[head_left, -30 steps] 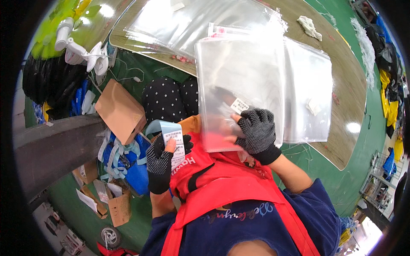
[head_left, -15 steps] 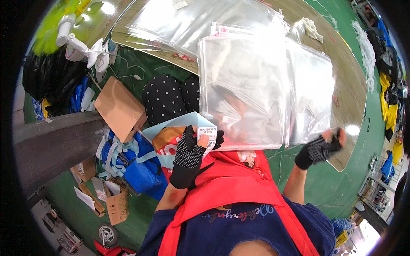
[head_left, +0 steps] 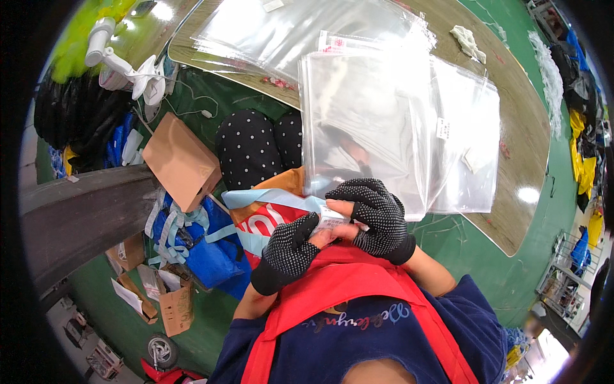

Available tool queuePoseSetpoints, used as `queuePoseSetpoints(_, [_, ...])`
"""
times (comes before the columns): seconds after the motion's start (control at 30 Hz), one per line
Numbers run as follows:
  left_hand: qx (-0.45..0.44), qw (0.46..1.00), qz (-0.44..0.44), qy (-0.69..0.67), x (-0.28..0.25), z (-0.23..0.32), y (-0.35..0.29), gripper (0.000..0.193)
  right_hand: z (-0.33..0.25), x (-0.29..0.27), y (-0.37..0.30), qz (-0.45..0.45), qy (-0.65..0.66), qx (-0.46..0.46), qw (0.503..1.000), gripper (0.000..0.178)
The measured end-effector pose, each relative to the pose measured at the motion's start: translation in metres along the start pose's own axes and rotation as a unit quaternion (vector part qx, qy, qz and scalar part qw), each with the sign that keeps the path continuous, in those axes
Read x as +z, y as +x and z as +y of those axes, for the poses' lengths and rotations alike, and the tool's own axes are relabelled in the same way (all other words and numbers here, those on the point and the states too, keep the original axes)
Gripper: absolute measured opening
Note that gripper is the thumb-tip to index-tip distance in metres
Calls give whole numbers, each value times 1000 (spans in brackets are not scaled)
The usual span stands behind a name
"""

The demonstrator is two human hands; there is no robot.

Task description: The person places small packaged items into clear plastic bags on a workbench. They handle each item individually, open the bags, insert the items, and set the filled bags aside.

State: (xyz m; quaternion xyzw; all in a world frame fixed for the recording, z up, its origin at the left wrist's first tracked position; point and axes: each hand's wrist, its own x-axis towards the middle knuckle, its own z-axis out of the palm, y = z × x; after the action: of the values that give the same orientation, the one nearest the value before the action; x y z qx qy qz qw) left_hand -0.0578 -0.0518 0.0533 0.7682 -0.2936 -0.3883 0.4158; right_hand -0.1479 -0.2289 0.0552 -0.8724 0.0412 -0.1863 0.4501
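Observation:
A small white printed label strip (head_left: 330,218) is pinched between my two hands, low in front of the red apron. My left hand (head_left: 288,246), in a dotted black glove with bare fingertips, grips its near left side. My right hand (head_left: 377,214), gloved alike, has its fingers closed on the right side of the strip; some fingertips are hidden. Just beyond my hands lies a stack of clear plastic bags (head_left: 364,121), its near edge overhanging the table. More clear bags (head_left: 464,185) lie to its right, with a small white label (head_left: 443,128) at their left side.
The wooden table (head_left: 524,166) curves round the bags, and a crumpled white cloth (head_left: 469,43) lies on it. A red, orange and light blue bag (head_left: 252,217) rests on my lap. Left of me are a cardboard box (head_left: 179,157), a blue bag (head_left: 217,259) and a white fan-like device (head_left: 150,80).
My right hand has come in from over the table's right side and now grips the label strip with my left. A white label now shows on the right-hand clear bags.

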Motion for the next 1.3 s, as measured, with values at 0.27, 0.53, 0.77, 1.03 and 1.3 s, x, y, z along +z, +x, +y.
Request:
queuePoseSetpoints(0.27, [21,1000,16,-15,6,0,9,28,6,-2,2,-74,259,218,938,20])
queuePoseSetpoints(0.53, [-88,966,-19,-242,-18,2,8,32,48,-18,21,144,-303,21,942,6])
queuePoseSetpoints(0.77, [-111,951,60,-281,-23,-15,4,29,53,-36,-11,33,-347,75,934,49])
queuePoseSetpoints(1.03, [-72,941,4,-329,-9,2,21,30,77,-53,-38,272,-254,174,912,13])
queuePoseSetpoints(1.3, [-69,943,-2,-326,-9,-7,22,30,85,-106,-164,621,197,252,715,24])
